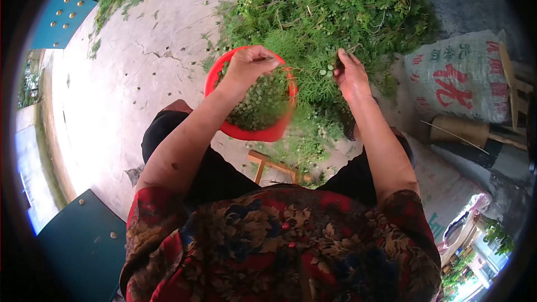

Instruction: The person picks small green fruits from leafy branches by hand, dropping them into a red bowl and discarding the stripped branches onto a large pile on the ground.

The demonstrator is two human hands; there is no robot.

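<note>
Board, 10 o'clock: teal board (64,19) with brassy studs, at the picture's edge.
Floor, 10 o'clock: pale floor (120,89), cracked, with small dark bits scattered on it.
Red tub, just left of 12: the red tub (251,134) sits on the floor, part-filled with small round green pieces (251,109).
Left hand, between 11 and 12: left hand (246,67) is over the tub's far side, fingers pinched together; cannot tell whether a stem lies between the tips.
Wood, 6 o'clock: wooden frame (268,163) low between the knees.
Sprig, between 12 and 1: feathery green sprig (316,81) lies between the hands, just right of the tub's rim.
Pile, 1 o'clock: heap of cut greenery (335,5) beyond the hands.
Right hand, between 1 and 2: right hand (353,78) at the sprig's right side, fingers partly curled; grip cannot be told.
Sack, between 2 and 3: printed woven sack (458,81).
Step, judged: sprig being handled beside the tub.
Next move, judged: calls for a light fingertip grip; stems look thin and tangle-prone.
</note>
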